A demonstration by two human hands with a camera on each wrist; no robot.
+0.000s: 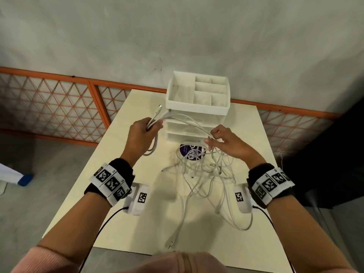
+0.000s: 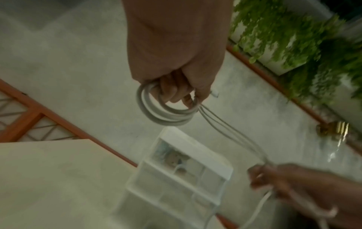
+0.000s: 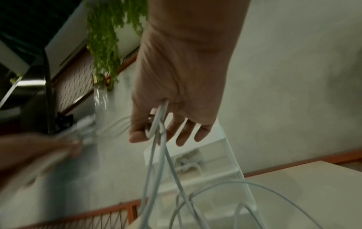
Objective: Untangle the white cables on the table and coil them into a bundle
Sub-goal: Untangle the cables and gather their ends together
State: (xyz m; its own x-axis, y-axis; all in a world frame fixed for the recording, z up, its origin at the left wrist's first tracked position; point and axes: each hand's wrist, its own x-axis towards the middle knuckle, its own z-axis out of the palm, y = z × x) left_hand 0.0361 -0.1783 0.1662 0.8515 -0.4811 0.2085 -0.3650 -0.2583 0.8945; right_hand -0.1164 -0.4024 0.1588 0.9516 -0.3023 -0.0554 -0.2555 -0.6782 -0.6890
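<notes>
Several white cables (image 1: 204,178) lie tangled on the beige table (image 1: 122,213). My left hand (image 1: 146,129) is raised above the table and grips a small coil of cable (image 2: 162,114) with plug ends (image 1: 160,108) sticking up from the fist. Strands (image 1: 189,120) run from that fist across to my right hand (image 1: 218,138), which pinches them between thumb and fingers (image 3: 149,131). More cable hangs from the right hand down to the tangle.
A white desk organiser (image 1: 197,99) with compartments and drawers stands just behind the hands. A round purple-labelled object (image 1: 192,152) lies under the cables. An orange lattice railing (image 1: 59,99) and concrete floor lie beyond the table's far edge.
</notes>
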